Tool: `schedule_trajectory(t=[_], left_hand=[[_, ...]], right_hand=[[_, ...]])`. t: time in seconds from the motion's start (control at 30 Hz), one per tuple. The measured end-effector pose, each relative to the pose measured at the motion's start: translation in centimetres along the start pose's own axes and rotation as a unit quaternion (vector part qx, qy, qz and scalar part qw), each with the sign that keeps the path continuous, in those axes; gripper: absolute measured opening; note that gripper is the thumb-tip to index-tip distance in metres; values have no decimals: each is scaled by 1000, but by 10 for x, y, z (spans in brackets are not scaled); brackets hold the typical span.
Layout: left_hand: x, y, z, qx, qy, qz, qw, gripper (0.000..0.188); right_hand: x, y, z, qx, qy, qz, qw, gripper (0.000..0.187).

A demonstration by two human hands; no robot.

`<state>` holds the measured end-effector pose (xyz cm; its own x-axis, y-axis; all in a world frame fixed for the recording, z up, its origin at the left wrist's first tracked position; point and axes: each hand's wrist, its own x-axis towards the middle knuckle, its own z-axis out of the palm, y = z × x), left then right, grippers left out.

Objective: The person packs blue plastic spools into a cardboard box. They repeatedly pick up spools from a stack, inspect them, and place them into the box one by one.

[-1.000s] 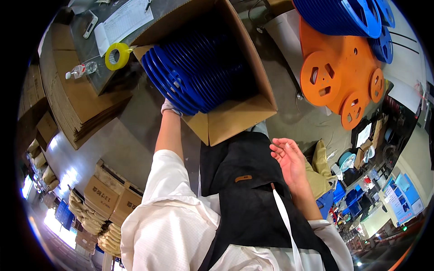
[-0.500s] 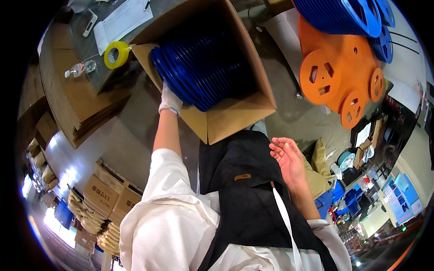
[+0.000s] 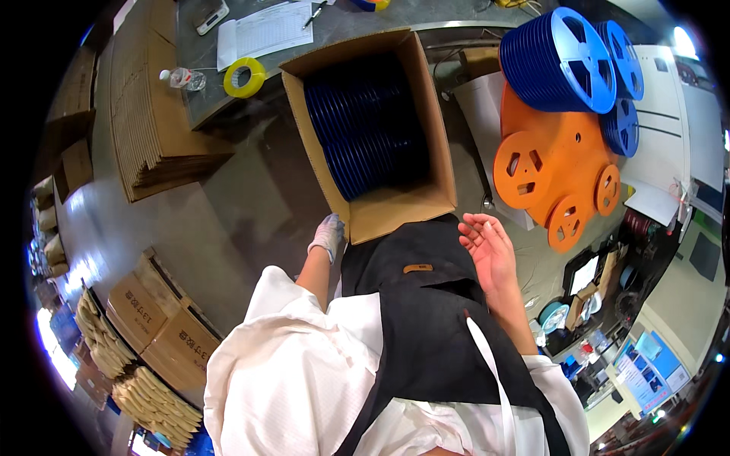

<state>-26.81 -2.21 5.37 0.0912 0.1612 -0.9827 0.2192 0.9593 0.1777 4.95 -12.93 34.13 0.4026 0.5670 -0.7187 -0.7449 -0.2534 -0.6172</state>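
My left hand [image 3: 328, 234], in a thin whitish glove, is beside the near left corner of an open cardboard box [image 3: 388, 220]. Its fingers look drawn together; whether they grip the box edge is hidden. Inside the box, blue plastic reels [image 3: 353, 156] stand packed in two stacks, their far ends lost in shadow. Bare and held palm up over the right side of my black apron [image 3: 426, 334], my right hand [image 3: 490, 247] is open, fingers loosely bent and apart, nothing in it.
On the grey table [image 3: 304, 53] at the back lie yellow tape [image 3: 244, 77], a bottle [image 3: 182, 78] and papers [image 3: 266, 34]. Flattened cartons [image 3: 167, 163] are stacked at left. Orange reels [image 3: 525, 171] and blue reels [image 3: 559, 61] stand at right. Closed cartons [image 3: 163, 327] sit lower left.
My left hand has come away from the reels back to the box's near corner. The reels that leaned out on the left now sit inside the box. The view has shifted; my right hand stays open.
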Motion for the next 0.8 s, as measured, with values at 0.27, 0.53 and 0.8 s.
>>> schedule_trajectory(t=[0.27, 0.53, 0.8], left_hand=[[-10, 26, 0, -33, -5, 104, 994, 53], [-26, -29, 27, -145, 54, 73, 985, 32], [-1, -55, 92, -63, -29, 107, 992, 31]], right_hand=[[21, -21, 10, -41, -57, 24, 997, 20], [109, -87, -55, -83, -19, 10, 996, 14], [259, -247, -137, -619, 201, -513, 560, 59]])
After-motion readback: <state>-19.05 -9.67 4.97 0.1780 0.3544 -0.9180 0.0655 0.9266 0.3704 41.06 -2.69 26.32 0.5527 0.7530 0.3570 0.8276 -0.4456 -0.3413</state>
